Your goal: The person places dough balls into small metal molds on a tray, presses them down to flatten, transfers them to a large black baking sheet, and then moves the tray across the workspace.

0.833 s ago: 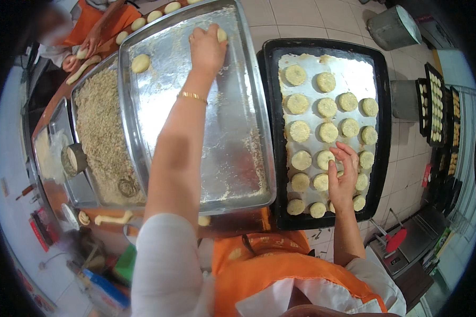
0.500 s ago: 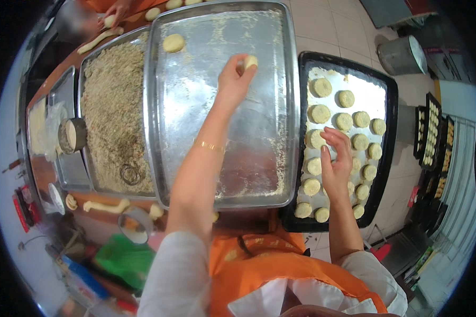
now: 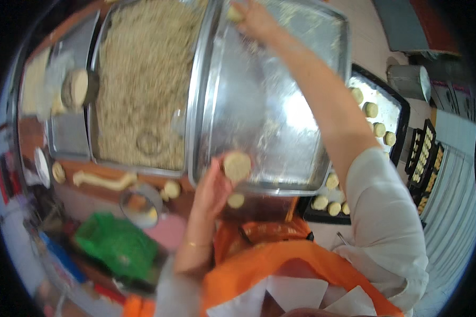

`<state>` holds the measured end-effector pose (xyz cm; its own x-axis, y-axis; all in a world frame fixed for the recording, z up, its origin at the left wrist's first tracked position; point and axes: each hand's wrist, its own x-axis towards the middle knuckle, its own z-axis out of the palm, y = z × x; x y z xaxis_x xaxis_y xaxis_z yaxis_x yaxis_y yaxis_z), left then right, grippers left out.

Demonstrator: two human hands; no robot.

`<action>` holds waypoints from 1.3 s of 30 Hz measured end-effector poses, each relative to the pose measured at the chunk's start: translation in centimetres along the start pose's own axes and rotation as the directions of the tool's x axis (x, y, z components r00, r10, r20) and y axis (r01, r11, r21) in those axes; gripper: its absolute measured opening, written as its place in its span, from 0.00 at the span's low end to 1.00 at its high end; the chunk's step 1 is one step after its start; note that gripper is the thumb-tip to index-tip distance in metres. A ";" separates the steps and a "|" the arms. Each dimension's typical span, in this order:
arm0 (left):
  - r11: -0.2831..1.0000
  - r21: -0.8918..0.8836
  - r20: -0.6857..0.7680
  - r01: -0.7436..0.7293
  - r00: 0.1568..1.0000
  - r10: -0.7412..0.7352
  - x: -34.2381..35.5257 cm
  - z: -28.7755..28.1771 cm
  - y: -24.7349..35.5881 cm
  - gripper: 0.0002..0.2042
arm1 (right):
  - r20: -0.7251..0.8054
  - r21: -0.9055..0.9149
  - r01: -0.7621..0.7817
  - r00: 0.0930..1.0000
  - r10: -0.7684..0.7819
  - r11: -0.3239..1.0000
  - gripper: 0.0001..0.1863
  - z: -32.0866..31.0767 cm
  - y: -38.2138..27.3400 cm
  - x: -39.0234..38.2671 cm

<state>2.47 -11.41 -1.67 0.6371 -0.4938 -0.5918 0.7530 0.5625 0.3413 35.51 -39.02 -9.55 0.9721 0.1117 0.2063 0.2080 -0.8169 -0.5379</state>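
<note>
Near the front left corner of the large metal tray (image 3: pixel 269 142), my left hand (image 3: pixel 211 185) holds a round, flat dough cake (image 3: pixel 237 166) with its face upward. My right arm stretches across that tray to its far left corner. There my right hand (image 3: pixel 256 22) has its fingers closed on a pale dough ball (image 3: pixel 235 14), partly cut off by the picture's edge. Bits of crumb or flour stick to the tray's surface. On the right, a black-rimmed baking tray (image 3: pixel 405 113) carries several round dough cakes (image 3: pixel 371 110), partly hidden behind my right arm.
Left of the tray lies a pan of crumbly filling (image 3: pixel 143 79) with a ring in it. A metal cup (image 3: pixel 79 88), a dough strip (image 3: pixel 104 180) and a small dough piece (image 3: pixel 236 200) lie around. A green bag (image 3: pixel 113 245) sits lower left; loaded racks (image 3: pixel 422 158) stand far right.
My left hand has drawn back to the tray's front left with a dough cake. My right hand has left the black tray and reached the dough ball far left. The view has shifted.
</note>
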 end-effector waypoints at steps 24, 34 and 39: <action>0.992 0.016 0.026 -0.124 0.992 0.124 4.4 1.3 1.3 0.26 | 0.329 0.876 -0.072 0.811 0.483 -0.476 0.26 -6.9 -9.5 -24.5; -0.611 0.754 0.560 -0.242 0.723 0.404 10.3 6.0 -6.6 0.27 | 0.291 0.934 -0.048 0.678 0.675 -0.355 0.28 -18.8 -5.4 -41.4; -0.114 0.962 0.266 -0.247 0.764 0.589 11.2 4.0 -6.4 0.21 | 0.252 0.924 0.047 0.674 0.694 -0.381 0.28 -20.1 -4.5 -44.2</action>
<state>5.45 -23.19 -7.52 0.9733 -0.2222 -0.0569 -0.0850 -0.5800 0.8102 -10.60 -51.70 0.17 0.8271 -0.3492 -0.4404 0.0665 0.8388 -0.5404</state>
